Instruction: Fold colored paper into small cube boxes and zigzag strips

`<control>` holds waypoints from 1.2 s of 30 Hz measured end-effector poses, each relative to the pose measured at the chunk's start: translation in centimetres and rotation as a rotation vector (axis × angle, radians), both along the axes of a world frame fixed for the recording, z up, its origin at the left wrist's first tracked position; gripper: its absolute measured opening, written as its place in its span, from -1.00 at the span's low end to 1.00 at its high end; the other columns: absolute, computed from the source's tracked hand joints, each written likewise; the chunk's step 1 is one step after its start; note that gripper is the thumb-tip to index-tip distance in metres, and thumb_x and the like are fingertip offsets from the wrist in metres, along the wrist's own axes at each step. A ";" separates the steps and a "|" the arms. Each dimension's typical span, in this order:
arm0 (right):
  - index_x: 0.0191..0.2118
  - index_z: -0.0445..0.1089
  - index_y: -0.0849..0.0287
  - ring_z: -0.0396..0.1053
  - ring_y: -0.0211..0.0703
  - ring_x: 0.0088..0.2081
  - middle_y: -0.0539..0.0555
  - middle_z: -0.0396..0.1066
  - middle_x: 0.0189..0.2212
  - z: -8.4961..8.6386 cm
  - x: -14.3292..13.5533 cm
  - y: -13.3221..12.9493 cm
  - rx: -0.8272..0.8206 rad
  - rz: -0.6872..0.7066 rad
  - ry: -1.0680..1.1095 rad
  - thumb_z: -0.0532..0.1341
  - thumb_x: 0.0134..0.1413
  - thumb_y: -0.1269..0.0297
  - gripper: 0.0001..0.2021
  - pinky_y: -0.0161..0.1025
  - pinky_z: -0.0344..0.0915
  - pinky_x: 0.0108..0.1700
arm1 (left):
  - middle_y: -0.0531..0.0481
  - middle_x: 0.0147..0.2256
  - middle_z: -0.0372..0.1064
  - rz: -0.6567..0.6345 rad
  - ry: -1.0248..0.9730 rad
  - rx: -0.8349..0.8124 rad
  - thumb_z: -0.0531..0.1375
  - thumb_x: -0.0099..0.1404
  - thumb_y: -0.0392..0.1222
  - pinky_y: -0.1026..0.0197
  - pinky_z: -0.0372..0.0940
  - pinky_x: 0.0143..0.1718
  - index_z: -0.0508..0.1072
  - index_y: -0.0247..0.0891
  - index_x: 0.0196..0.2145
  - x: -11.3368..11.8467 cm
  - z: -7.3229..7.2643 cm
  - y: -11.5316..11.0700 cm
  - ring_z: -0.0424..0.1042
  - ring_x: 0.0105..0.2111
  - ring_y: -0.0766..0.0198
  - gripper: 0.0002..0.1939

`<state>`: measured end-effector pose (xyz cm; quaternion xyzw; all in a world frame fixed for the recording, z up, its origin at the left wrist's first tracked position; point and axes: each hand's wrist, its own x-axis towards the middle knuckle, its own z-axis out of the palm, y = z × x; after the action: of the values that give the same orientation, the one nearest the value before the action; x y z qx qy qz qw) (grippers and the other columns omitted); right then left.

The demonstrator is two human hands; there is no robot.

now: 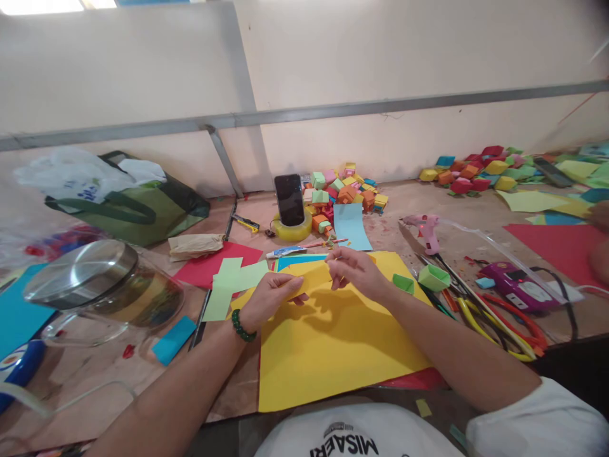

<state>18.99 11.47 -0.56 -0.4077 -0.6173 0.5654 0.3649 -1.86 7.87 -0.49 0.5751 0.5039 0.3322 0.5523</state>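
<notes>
My left hand (277, 293), a green bead bracelet at its wrist, pinches a small piece of yellow paper (311, 279) between thumb and fingers. Just beyond the right end of that piece is my right hand (354, 270), its fingers curled and closed; what they hold, if anything, is hidden. Both hands are above a large yellow sheet (333, 355). On its right side sit a dark green paper piece (403, 284) and a light green open paper box (434, 278). A light green cross-shaped paper cutout (231, 285) lies beside my left hand.
A phone (290, 200) stands in a tape roll (292, 227) before piled paper cubes (349, 190). At right are a pink glue gun (425, 230), scissors (518, 324) and a purple device (518, 287). A glass jar (152, 285) and green bag (178, 209) stand left. Another person's hand (600, 219) shows far right.
</notes>
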 end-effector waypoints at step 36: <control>-0.07 0.21 0.16 0.30 -0.35 -0.61 -0.15 0.30 -0.60 -2.4 -1.8 -0.9 0.080 0.114 0.068 0.28 -0.04 -0.01 -0.51 -0.34 0.27 -0.49 | 0.12 -0.47 0.27 -0.213 -0.015 -0.095 0.22 0.09 0.25 0.33 0.30 -0.52 0.24 -0.27 -0.32 1.7 -1.1 -1.1 0.35 -0.56 0.42 -0.50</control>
<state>17.20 10.61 -2.92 -0.3375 -0.6490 0.5736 0.3687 -0.20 6.76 -1.55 0.5961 0.4509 0.2516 0.6149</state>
